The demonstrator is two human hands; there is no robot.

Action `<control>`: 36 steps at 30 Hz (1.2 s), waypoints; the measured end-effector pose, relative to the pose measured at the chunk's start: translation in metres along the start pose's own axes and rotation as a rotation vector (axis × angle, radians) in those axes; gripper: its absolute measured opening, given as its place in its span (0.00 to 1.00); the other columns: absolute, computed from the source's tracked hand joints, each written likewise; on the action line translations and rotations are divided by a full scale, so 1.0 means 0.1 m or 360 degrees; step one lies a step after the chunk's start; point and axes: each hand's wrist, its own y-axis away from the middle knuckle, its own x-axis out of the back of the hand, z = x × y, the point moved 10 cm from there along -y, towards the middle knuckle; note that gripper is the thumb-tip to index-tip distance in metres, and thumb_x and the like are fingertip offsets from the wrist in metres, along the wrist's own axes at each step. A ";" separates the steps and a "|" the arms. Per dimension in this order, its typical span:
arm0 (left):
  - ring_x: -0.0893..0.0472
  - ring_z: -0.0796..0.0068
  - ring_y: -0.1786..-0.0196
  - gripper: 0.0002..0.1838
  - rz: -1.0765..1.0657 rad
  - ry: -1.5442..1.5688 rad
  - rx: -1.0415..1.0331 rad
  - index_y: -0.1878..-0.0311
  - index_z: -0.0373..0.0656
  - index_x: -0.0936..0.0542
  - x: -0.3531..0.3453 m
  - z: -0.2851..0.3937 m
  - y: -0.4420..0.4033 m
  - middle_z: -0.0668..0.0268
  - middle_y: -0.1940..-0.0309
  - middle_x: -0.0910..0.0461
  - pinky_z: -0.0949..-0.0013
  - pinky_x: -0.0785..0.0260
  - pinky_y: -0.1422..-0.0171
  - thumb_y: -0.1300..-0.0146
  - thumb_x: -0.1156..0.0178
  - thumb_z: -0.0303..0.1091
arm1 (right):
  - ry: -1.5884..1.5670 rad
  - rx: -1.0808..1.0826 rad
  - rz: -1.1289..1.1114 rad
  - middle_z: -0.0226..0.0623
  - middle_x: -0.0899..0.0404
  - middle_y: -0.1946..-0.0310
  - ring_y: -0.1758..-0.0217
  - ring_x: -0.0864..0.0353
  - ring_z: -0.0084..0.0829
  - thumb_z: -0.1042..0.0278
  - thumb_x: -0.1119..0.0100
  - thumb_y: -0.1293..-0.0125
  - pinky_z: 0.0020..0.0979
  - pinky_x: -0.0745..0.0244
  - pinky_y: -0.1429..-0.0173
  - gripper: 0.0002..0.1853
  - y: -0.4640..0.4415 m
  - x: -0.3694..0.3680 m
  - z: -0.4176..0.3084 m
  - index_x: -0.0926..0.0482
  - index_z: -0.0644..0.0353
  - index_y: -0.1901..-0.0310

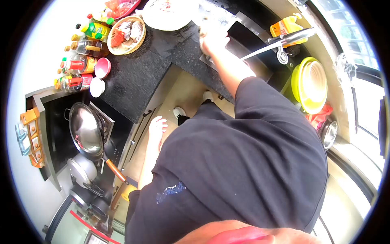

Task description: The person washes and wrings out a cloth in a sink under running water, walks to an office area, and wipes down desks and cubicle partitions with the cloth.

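My left hand (157,128) hangs beside my body over the floor, below the counter edge, with its fingers apart and nothing in them. Over the counter by the sink's left side is my right hand (213,41), its fingers bent round something pale that I cannot make out. Clear plastic (217,17) lies just beyond it. A large white plate (167,15) with small pieces of food is left of that hand. The metal faucet (290,37) reaches over the dark sink (239,38) to its right.
Left on the black counter (130,83) are a basket (142,40) of bagged items, several bottles (83,64), a pink bowl (102,68) and a white bowl (97,87). A wok (86,128) sits on the stove, its handle outward. Green basins (298,85) stand right.
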 end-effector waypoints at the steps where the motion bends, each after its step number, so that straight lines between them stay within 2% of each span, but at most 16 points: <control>1: 0.16 0.76 0.58 0.19 0.0055 -0.0020 0.0045 0.31 0.45 0.25 0.02 -0.02 0.00 0.65 0.49 0.14 0.71 0.24 0.55 0.21 0.46 0.35 | 0.0144 -0.0096 0.0102 0.46 0.25 0.30 0.27 0.28 0.55 0.43 0.48 0.27 0.64 0.35 0.29 0.30 -0.18 0.08 0.08 0.23 0.50 0.31; 3: 0.16 0.76 0.60 0.19 0.0099 0.0085 0.0016 0.31 0.44 0.25 0.08 -0.14 -0.01 0.64 0.51 0.14 0.72 0.25 0.58 0.23 0.46 0.33 | 0.0261 -0.0011 0.0331 0.46 0.25 0.31 0.26 0.30 0.59 0.43 0.46 0.26 0.64 0.35 0.28 0.30 -0.72 0.00 0.18 0.24 0.53 0.31; 5: 0.16 0.76 0.62 0.19 0.0181 0.0116 0.0024 0.33 0.43 0.24 0.16 -0.27 0.05 0.62 0.53 0.14 0.73 0.26 0.60 0.23 0.46 0.33 | 0.0336 -0.0055 0.0268 0.43 0.25 0.32 0.23 0.34 0.50 0.44 0.46 0.25 0.63 0.36 0.28 0.25 -0.93 0.31 0.01 0.26 0.37 0.29; 7: 0.16 0.75 0.64 0.18 0.0237 0.0158 0.0079 0.34 0.41 0.24 0.15 -0.26 0.27 0.62 0.54 0.14 0.74 0.26 0.61 0.23 0.46 0.33 | 0.0379 -0.0442 0.0071 0.38 0.39 0.21 0.19 0.39 0.55 0.35 0.43 0.28 0.65 0.43 0.21 0.40 -1.82 -0.05 0.54 0.37 0.40 0.20; 9: 0.16 0.74 0.62 0.18 0.0278 0.0200 0.0202 0.32 0.40 0.25 0.20 -0.49 0.40 0.61 0.53 0.15 0.74 0.25 0.61 0.22 0.47 0.31 | 0.0456 -0.0690 0.0105 0.34 0.44 0.18 0.13 0.56 0.54 0.25 0.63 0.24 0.75 0.58 0.20 0.42 -2.31 -0.20 0.76 0.42 0.41 0.17; 15: 0.16 0.73 0.58 0.19 0.0241 0.0206 0.0489 0.29 0.40 0.29 0.07 -1.10 0.60 0.60 0.49 0.16 0.72 0.23 0.55 0.20 0.51 0.29 | 0.0460 -0.0396 0.0427 0.41 0.34 0.26 0.20 0.43 0.57 0.35 0.53 0.25 0.66 0.46 0.23 0.34 -2.10 -0.35 0.39 0.32 0.48 0.26; 20: 0.17 0.77 0.59 0.18 -0.0003 -0.0052 0.0315 0.31 0.42 0.26 -0.21 -0.63 0.15 0.64 0.52 0.15 0.73 0.24 0.55 0.20 0.46 0.32 | 0.0530 0.0105 0.0825 0.46 0.26 0.33 0.26 0.33 0.60 0.44 0.45 0.26 0.59 0.36 0.26 0.27 -1.18 -0.55 -0.03 0.23 0.54 0.34; 21: 0.17 0.77 0.59 0.18 -0.0022 -0.0057 0.0292 0.31 0.42 0.26 -0.25 -0.54 0.01 0.64 0.52 0.15 0.73 0.24 0.55 0.20 0.46 0.32 | 0.0547 0.0198 0.0838 0.47 0.24 0.34 0.27 0.31 0.61 0.45 0.44 0.26 0.57 0.34 0.26 0.26 -0.95 -0.58 -0.06 0.22 0.55 0.36; 23: 0.17 0.77 0.61 0.18 -0.0001 -0.0182 0.0210 0.32 0.41 0.25 -0.27 -0.34 -0.24 0.64 0.53 0.15 0.73 0.24 0.57 0.22 0.46 0.31 | 0.0348 0.0353 0.0388 0.44 0.21 0.43 0.34 0.25 0.50 0.50 0.42 0.25 0.53 0.29 0.30 0.20 -0.47 -0.45 -0.20 0.20 0.55 0.43; 25: 0.18 0.78 0.63 0.18 -0.0104 -0.0203 0.0047 0.33 0.41 0.25 -0.44 0.06 -0.47 0.63 0.53 0.15 0.74 0.24 0.59 0.23 0.45 0.30 | -0.0016 0.0339 0.0099 0.38 0.19 0.53 0.45 0.19 0.36 0.54 0.41 0.25 0.47 0.26 0.33 0.14 0.09 -0.05 -0.40 0.20 0.54 0.49; 28: 0.19 0.80 0.64 0.19 -0.0217 -0.0151 -0.0211 0.31 0.42 0.26 -0.92 0.96 -0.61 0.66 0.52 0.18 0.75 0.24 0.61 0.22 0.45 0.29 | -0.0590 0.0553 -0.0143 0.42 0.23 0.51 0.47 0.21 0.40 0.60 0.47 0.25 0.41 0.28 0.34 0.21 0.52 -0.52 -0.29 0.28 0.60 0.36; 30: 0.18 0.78 0.55 0.23 -0.0153 -0.0473 -0.0592 0.26 0.45 0.29 -1.24 1.59 -0.71 0.63 0.43 0.19 0.73 0.21 0.55 0.22 0.44 0.29 | -0.0206 0.0757 -0.0114 0.40 0.23 0.54 0.50 0.21 0.39 0.61 0.46 0.26 0.41 0.31 0.37 0.19 0.64 -0.29 -0.47 0.27 0.63 0.40; 31: 0.17 0.74 0.52 0.27 -0.0121 -0.0756 -0.0921 0.24 0.43 0.31 -1.40 1.85 -0.91 0.59 0.39 0.21 0.68 0.20 0.49 0.24 0.41 0.29 | -0.0014 0.0743 -0.0138 0.40 0.22 0.54 0.48 0.20 0.39 0.60 0.46 0.26 0.42 0.31 0.37 0.19 0.63 -0.27 -0.46 0.27 0.63 0.40; 33: 0.18 0.48 0.40 0.36 0.0126 -0.1342 -0.1812 0.22 0.40 0.34 -1.93 2.47 -0.77 0.44 0.34 0.25 0.54 0.25 0.31 0.32 0.35 0.33 | -0.0129 0.0720 -0.0255 0.44 0.21 0.51 0.45 0.21 0.44 0.58 0.44 0.26 0.45 0.29 0.35 0.21 0.70 0.23 -0.47 0.26 0.62 0.39; 35: 0.32 0.28 0.27 0.39 0.0061 -0.1563 -0.1722 0.23 0.35 0.35 -2.40 2.58 -0.95 0.33 0.27 0.34 0.41 0.39 0.21 0.31 0.36 0.45 | -0.0347 0.0668 -0.0528 0.51 0.19 0.44 0.38 0.22 0.54 0.54 0.41 0.27 0.49 0.25 0.31 0.24 0.86 0.72 -0.32 0.23 0.61 0.38; 36: 0.34 0.29 0.26 0.40 0.0233 -0.2034 -0.2052 0.22 0.36 0.36 -2.71 2.59 -0.88 0.34 0.25 0.36 0.40 0.41 0.19 0.30 0.38 0.49 | -0.0229 0.0567 -0.0264 0.52 0.19 0.43 0.38 0.21 0.54 0.56 0.40 0.29 0.48 0.25 0.31 0.23 0.83 0.19 0.42 0.22 0.62 0.39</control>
